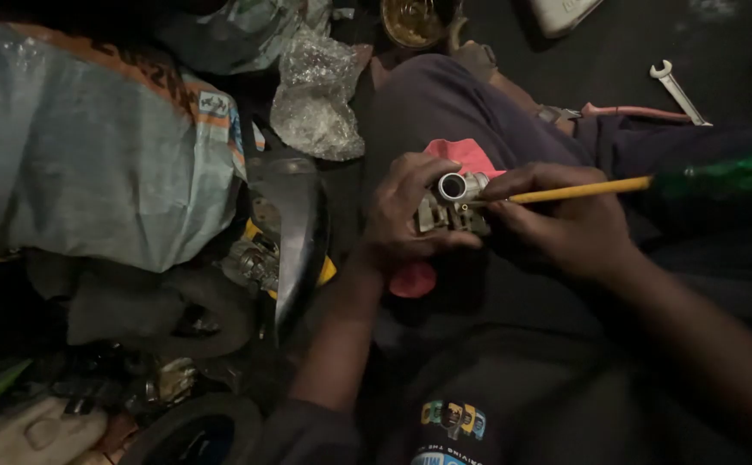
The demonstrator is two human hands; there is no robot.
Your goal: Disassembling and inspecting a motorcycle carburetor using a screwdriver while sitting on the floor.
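Over the lap, the left hand [406, 215] is clamped around a small metal carburetor [453, 205], its round opening facing up. The right hand [565, 226] pinches a screwdriver [578, 191] with a yellow shaft and green handle, tip touching the carburetor. A pink rag [466, 155] lies beneath. Farther off, 1 wrench [677, 89] rests on the dark floor beyond a crumpled plastic bag [316, 95].

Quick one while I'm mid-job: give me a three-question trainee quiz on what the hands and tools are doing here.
1. Which hand holds the metal part?
2. True or false: the screwdriver has a yellow shaft.
3. The spanner lies: A) in the left hand, B) on the floor, C) under the red cloth.

Key: 1. left; 2. true, the right hand grips it; 3. B.
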